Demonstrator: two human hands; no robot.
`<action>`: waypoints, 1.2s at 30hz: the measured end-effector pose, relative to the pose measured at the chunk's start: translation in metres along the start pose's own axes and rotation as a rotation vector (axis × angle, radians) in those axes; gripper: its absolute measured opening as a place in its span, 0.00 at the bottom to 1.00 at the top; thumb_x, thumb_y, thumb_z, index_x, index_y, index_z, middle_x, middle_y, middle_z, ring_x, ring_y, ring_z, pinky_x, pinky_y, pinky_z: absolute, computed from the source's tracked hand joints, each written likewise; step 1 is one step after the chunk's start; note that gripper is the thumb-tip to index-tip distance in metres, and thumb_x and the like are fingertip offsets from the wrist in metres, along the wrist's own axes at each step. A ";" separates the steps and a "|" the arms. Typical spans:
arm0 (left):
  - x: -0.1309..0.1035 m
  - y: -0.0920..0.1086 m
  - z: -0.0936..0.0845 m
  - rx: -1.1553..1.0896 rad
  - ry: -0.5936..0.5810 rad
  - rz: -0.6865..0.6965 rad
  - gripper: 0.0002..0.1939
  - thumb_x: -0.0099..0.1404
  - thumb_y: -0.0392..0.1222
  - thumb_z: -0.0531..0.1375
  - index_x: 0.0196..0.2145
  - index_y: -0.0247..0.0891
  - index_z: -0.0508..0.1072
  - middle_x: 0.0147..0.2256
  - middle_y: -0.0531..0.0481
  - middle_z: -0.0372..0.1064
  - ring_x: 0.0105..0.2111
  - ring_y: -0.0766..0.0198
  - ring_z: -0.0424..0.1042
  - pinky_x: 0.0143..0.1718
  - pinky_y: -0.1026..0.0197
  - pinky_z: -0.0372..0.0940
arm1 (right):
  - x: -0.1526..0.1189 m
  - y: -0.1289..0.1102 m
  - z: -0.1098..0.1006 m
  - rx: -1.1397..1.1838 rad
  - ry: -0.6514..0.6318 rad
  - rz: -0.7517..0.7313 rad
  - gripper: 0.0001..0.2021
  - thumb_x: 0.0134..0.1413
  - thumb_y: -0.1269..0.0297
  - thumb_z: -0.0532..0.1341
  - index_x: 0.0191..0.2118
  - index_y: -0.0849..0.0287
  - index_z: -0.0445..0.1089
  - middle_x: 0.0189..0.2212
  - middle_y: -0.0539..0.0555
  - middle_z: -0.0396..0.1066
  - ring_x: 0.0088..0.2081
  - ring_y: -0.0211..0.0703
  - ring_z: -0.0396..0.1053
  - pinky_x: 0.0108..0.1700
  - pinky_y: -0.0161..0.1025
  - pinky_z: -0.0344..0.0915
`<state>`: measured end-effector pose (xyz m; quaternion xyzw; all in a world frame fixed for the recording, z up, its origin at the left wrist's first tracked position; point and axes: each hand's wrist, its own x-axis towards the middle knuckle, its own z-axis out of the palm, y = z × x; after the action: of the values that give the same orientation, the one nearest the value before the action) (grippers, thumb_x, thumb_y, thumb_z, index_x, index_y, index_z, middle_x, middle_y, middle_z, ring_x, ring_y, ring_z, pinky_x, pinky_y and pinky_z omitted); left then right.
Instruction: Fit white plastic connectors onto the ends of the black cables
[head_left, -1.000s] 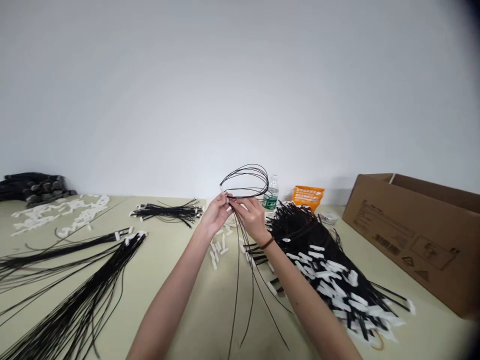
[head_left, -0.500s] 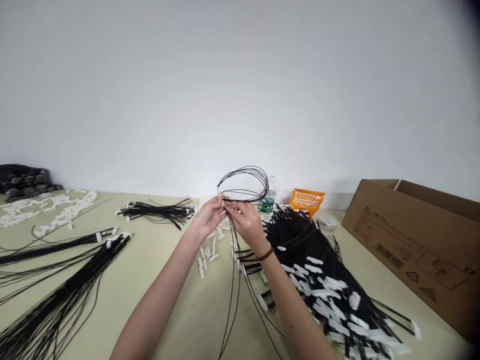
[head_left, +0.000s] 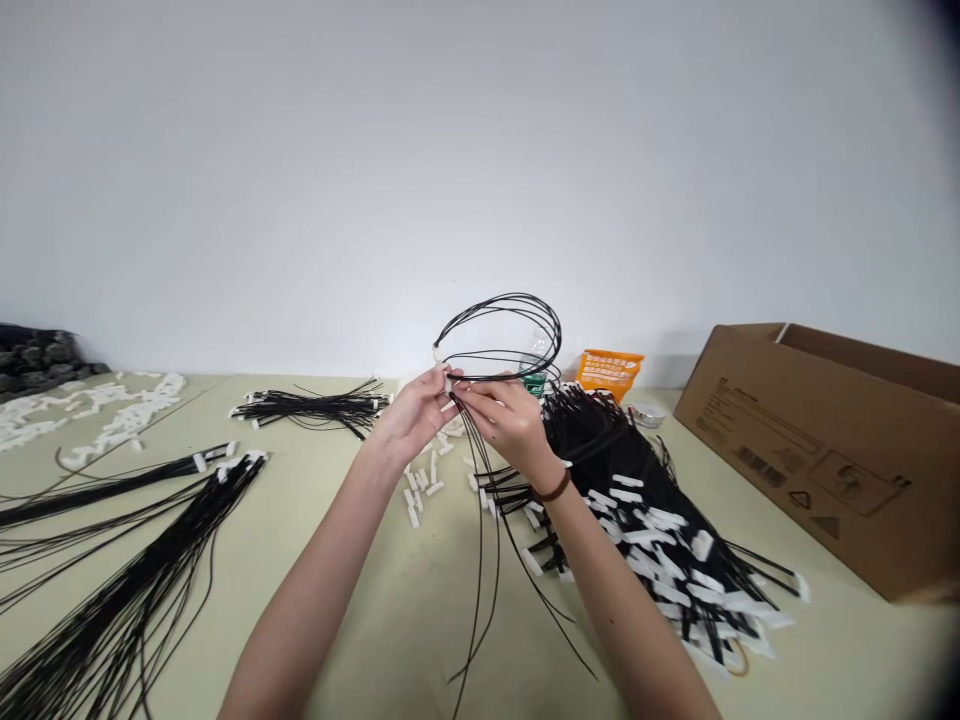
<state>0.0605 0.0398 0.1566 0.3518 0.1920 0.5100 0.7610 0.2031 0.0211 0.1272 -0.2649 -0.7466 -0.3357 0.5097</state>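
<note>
Both hands are raised above the table's middle, fingertips meeting at a small white connector (head_left: 448, 384). My left hand (head_left: 415, 410) pinches the connector from the left. Thin black wires (head_left: 555, 335) curve from a second white piece (head_left: 438, 354) in a wide loop out to the right and back. My right hand (head_left: 510, 420) has its fingers closed on the wires beside the connector. Several loose wire ends (head_left: 480, 590) hang below the hands. Fingers hide exactly how the wires sit in the connector.
Loose white connectors (head_left: 422, 485) lie below the hands. A heap of black wires with white connectors (head_left: 645, 500) spreads at right, near a cardboard box (head_left: 817, 450). Behind stand a bottle (head_left: 534, 382) and an orange packet (head_left: 609, 373). Wire bundles (head_left: 172, 540) (head_left: 311, 407) and white pieces (head_left: 124, 425) lie left.
Both hands have risen slightly, and the right has shifted a little to the right. The wire loop is higher and wider, partly covering the bottle. The view has shifted slightly.
</note>
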 end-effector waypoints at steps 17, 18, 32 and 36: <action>-0.005 0.003 0.004 0.012 0.083 0.105 0.03 0.57 0.30 0.57 0.27 0.32 0.70 0.29 0.50 0.67 0.26 0.72 0.64 0.34 0.65 0.63 | 0.018 -0.011 -0.018 0.551 -0.067 0.403 0.08 0.56 0.69 0.55 0.40 0.57 0.70 0.37 0.53 0.74 0.39 0.37 0.72 0.42 0.37 0.70; -0.003 0.003 0.003 0.012 0.109 0.119 0.03 0.57 0.29 0.57 0.27 0.32 0.70 0.29 0.50 0.67 0.26 0.72 0.65 0.34 0.65 0.64 | 0.019 -0.011 -0.020 0.654 -0.079 0.488 0.08 0.56 0.67 0.55 0.40 0.57 0.70 0.38 0.53 0.74 0.40 0.37 0.71 0.43 0.38 0.70; 0.018 -0.011 -0.019 0.164 0.233 0.083 0.01 0.55 0.30 0.57 0.28 0.32 0.69 0.35 0.48 0.69 0.25 0.74 0.63 0.28 0.67 0.62 | 0.028 0.015 -0.067 0.593 0.423 0.809 0.10 0.56 0.62 0.56 0.43 0.53 0.69 0.30 0.49 0.67 0.26 0.30 0.63 0.24 0.31 0.61; 0.014 -0.016 -0.011 0.173 0.188 0.053 0.01 0.56 0.33 0.57 0.28 0.32 0.69 0.35 0.47 0.69 0.24 0.74 0.62 0.27 0.68 0.61 | 0.033 0.001 -0.070 0.103 0.139 0.420 0.07 0.55 0.68 0.58 0.38 0.51 0.73 0.29 0.50 0.69 0.30 0.37 0.62 0.31 0.38 0.60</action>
<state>0.0685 0.0524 0.1384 0.3715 0.2965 0.5423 0.6927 0.2334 -0.0303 0.1758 -0.3644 -0.6542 -0.2010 0.6315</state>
